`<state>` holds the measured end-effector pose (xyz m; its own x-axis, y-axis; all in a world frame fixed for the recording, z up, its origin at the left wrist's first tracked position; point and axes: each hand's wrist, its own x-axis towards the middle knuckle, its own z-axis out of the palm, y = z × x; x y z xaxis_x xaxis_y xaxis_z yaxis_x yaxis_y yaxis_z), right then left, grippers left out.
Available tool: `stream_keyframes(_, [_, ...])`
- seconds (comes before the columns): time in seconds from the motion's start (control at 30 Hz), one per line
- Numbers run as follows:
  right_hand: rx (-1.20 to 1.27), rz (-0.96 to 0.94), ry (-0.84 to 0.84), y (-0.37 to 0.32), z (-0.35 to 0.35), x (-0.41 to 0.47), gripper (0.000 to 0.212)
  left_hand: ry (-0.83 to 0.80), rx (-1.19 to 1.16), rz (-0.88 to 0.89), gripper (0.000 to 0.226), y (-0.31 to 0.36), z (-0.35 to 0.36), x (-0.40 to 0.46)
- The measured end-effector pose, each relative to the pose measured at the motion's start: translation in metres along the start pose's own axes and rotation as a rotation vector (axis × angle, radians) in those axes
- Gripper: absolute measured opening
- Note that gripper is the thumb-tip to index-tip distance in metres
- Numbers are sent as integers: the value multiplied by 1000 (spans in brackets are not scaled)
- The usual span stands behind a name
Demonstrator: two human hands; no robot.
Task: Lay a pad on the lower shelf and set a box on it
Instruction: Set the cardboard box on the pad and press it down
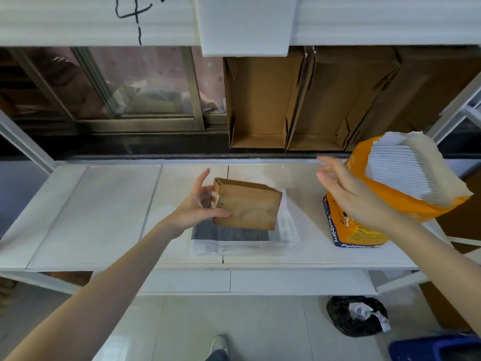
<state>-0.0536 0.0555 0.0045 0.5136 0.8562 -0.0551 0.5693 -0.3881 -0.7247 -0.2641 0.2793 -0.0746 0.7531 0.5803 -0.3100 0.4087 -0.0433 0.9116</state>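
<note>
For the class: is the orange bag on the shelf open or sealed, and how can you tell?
Open. The orange bag has a torn, gaping top, and a stack of folded white pads shows inside it. The right hand is beside it, fingers relaxed.

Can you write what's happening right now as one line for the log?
left hand: grips box | box: on pad, lower shelf | right hand: open, by orange bag
</note>
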Motion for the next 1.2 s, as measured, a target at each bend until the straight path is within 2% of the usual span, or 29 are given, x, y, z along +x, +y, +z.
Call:
stream_keyframes(0.17, [-31, 91, -52, 25, 16, -7, 63, 72, -244, -278, 76, -55, 13, 44])
stream_keyframes(0.27, [-19, 118, -75, 34, 23, -9, 68, 118, -294, -392, 68, -75, 30, 63])
stream_keyframes(0.4, [1, 145, -106, 43, 34, -5, 47, 113, -265, -408, 60, -90, 49, 74])
stream_keyframes(0.57, [-28, 113, -154, 41, 49, -1, 44, 119, -121, -318, 60, -106, 51, 80])
stream_keyframes(0.63, [-40, 94, -169, 39, 54, 2, 45, 177, 142, -203, 64, -104, 52, 76])
stream_keyframes(0.73, [-55, 70, -184, 39, 59, 6, 44, 325, 654, 150, 53, -93, 58, 63])
stream_keyframes(0.8, [-41, 56, -183, 38, 61, 8, 44, 236, 844, 335, 45, -88, 63, 57])
stream_keyframes(0.87, [-39, 42, -182, 35, 61, 9, 43, 93, 986, 359, 45, -87, 67, 56])
stream_keyframes(0.97, [-42, 16, -164, 29, 56, 8, 43, -1, 1040, 255, 50, -76, 67, 54])
stream_keyframes(1.2, [-42, -84, -125, -5, 30, -14, 42, 108, 1094, 435, 53, -6, 54, 14])
